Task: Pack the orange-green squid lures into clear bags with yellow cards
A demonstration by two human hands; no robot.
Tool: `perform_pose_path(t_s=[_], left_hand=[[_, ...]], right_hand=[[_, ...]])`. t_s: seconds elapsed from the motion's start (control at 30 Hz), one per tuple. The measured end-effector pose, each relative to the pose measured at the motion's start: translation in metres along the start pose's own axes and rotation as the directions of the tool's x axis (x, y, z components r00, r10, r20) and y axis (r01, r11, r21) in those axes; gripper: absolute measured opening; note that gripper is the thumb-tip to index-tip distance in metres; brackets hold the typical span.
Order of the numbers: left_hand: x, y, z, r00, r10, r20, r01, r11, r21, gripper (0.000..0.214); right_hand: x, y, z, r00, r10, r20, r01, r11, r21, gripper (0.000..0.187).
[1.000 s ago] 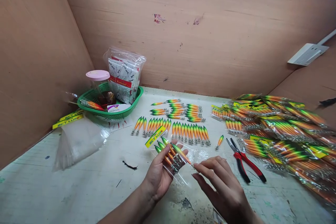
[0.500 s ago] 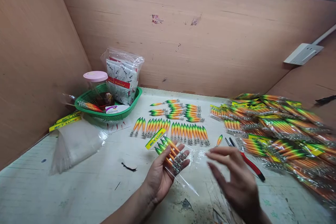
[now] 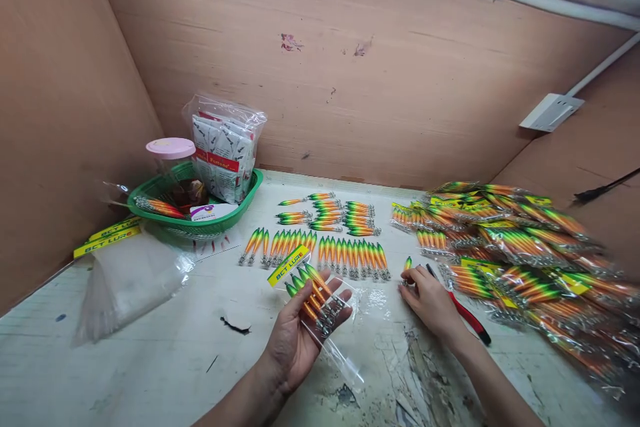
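Observation:
In my left hand (image 3: pixel 295 333) lies a clear plastic bag (image 3: pixel 345 363) with a yellow "BCT LURE" header. Several green-and-orange fishing lures (image 3: pixel 313 300) are in it, their hook ends toward my fingertips, my thumb pressing on top. My right hand (image 3: pixel 430 297) rests on the table with its fingertips closed around the lower end of a single fishing lure (image 3: pixel 408 263); its green tip shows above the fingers. Beside this hand lie red-handled pliers (image 3: pixel 470 317), partly hidden by it. Loose lures (image 3: pixel 353 257) lie in rows beyond my left hand.
At the right is a heap of bagged lures (image 3: pixel 525 247). To the left, a green basket (image 3: pixel 225 221) holds a pink-lidded jar (image 3: pixel 171 149) and a bag of printed packets (image 3: pixel 223 153); empty header bags (image 3: pixel 135 273) fan out before it. A wall stands behind.
My right hand has come down to the table and closed its fingertips on the single lure. My left hand still holds the bag. The whole view has shifted slightly.

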State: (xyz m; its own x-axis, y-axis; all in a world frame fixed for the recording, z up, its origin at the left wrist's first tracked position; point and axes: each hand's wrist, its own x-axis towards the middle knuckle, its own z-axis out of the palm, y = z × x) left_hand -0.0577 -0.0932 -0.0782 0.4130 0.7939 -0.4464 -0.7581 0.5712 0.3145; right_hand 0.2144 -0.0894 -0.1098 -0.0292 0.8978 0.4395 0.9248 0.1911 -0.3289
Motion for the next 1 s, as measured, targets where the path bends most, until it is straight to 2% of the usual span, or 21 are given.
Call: perform_pose_path(t_s=[0.1, 0.17, 0.2, 0.27, 0.3, 0.33, 0.37, 0.4, 0.47, 0.5, 0.6, 0.67, 0.73, 1.0], left_hand=[[0.002, 0.0, -0.001, 1.0, -0.008, -0.016, 0.009, 1.0, 0.009, 0.036], [0.003, 0.001, -0.001, 1.0, -0.01, -0.018, 0.011, 1.0, 0.006, 0.034], [0.003, 0.001, -0.001, 1.0, -0.01, -0.016, 0.011, 1.0, 0.004, 0.033], [0.004, 0.002, -0.002, 1.0, -0.011, -0.007, 0.011, 1.0, 0.003, 0.033], [0.004, 0.002, -0.002, 1.0, -0.013, -0.001, 0.013, 1.0, 0.007, 0.034], [0.004, 0.002, -0.002, 1.0, -0.016, 0.005, 0.016, 1.0, 0.014, 0.035], [0.005, 0.001, -0.003, 1.0, -0.019, 0.011, 0.019, 1.0, 0.024, 0.036], [0.005, 0.001, -0.003, 1.0, -0.022, 0.015, 0.021, 0.999, 0.035, 0.036], [0.005, 0.0, -0.003, 1.0, -0.022, 0.015, 0.021, 0.998, 0.057, 0.037], [0.005, 0.0, -0.003, 1.0, -0.02, 0.012, 0.019, 0.998, 0.065, 0.037], [0.004, -0.002, -0.003, 1.0, -0.016, 0.013, 0.015, 0.997, 0.079, 0.036], [0.003, -0.002, -0.003, 1.0, -0.018, 0.026, 0.016, 0.996, 0.085, 0.035], [0.002, -0.002, -0.002, 0.999, -0.019, 0.03, 0.016, 0.995, 0.094, 0.033], [0.001, -0.003, -0.002, 0.996, -0.067, 0.062, 0.056, 0.983, 0.173, 0.029]], right_hand=[[-0.007, -0.016, -0.043, 0.997, -0.059, 0.039, 0.056, 0.996, 0.068, 0.017], [-0.013, -0.031, -0.082, 0.964, -0.187, 0.188, 0.139, 0.96, 0.242, 0.016], [-0.015, -0.04, -0.099, 0.924, -0.29, 0.248, 0.203, 0.924, 0.324, 0.017], [-0.016, -0.061, -0.12, 0.802, -0.443, 0.4, 0.267, 0.865, 0.424, 0.023], [-0.015, -0.072, -0.123, 0.754, -0.491, 0.436, 0.289, 0.845, 0.451, 0.023], [-0.013, -0.082, -0.12, 0.732, -0.514, 0.448, 0.307, 0.835, 0.456, 0.022], [-0.011, -0.091, -0.113, 0.739, -0.525, 0.423, 0.334, 0.83, 0.448, 0.021], [-0.009, -0.099, -0.103, 0.771, -0.524, 0.363, 0.364, 0.829, 0.423, 0.02], [-0.007, -0.111, -0.079, 0.841, -0.506, 0.193, 0.426, 0.838, 0.342, 0.019], [-0.007, -0.115, -0.068, 0.858, -0.502, 0.107, 0.455, 0.84, 0.295, 0.019], [-0.008, -0.118, -0.047, 0.847, -0.53, -0.042, 0.529, 0.831, 0.174, 0.016], [-0.008, -0.117, -0.043, 0.839, -0.54, -0.073, 0.544, 0.829, 0.127, 0.015], [-0.008, -0.116, -0.042, 0.858, -0.508, -0.078, 0.514, 0.849, 0.123, 0.015], [-0.001, -0.114, -0.035, 0.933, -0.358, -0.045, 0.35, 0.871, 0.345, 0.004]])
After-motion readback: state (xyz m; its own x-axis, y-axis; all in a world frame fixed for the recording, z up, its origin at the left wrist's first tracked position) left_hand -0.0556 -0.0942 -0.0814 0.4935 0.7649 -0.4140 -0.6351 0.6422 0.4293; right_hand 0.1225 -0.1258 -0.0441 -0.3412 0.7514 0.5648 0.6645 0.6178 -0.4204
